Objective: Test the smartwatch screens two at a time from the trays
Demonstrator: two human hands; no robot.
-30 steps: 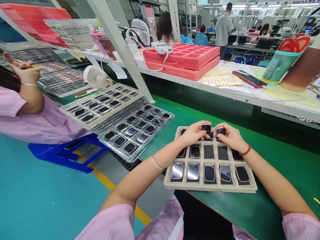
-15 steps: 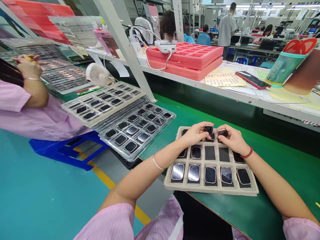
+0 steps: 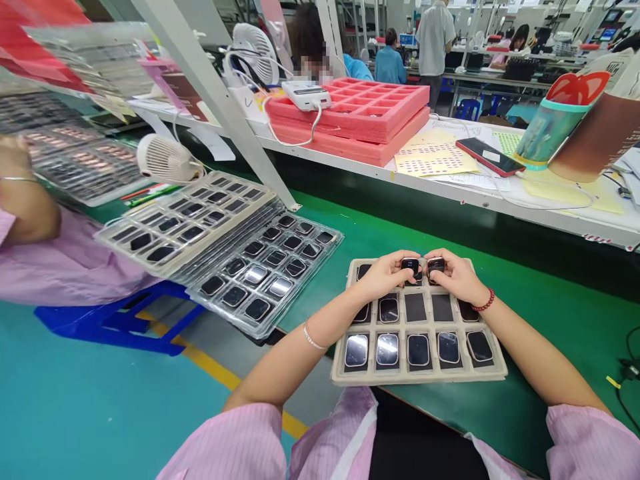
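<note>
Between its thumb and fingers my left hand (image 3: 389, 275) grips a dark rounded-square watch face (image 3: 411, 266). My right hand (image 3: 456, 275) pinches a second such watch face (image 3: 436, 265), close beside the first. Both are held over the back row of a cream foam tray (image 3: 420, 380) on the green bench. Watch faces like the left front one (image 3: 357, 350) fill the tray's front row. Two pockets in the middle row, one of them a bare dark pocket (image 3: 415, 307), hold no watch face. My hands partly hide the back row.
To the left, a clear plastic tray (image 3: 265, 327) of watch faces lies beside a propped cream tray (image 3: 165, 267). A slanted white post (image 3: 220, 100) rises behind them. The raised shelf carries red foam trays (image 3: 350, 127), a phone (image 3: 489, 157) and a cup (image 3: 555, 130). A co-worker's arm (image 3: 27, 207) is at far left.
The two held watch faces have come nearer each other, and the right one is tipped more upright. The view has shifted, so the shelf and left trays sit further left.
</note>
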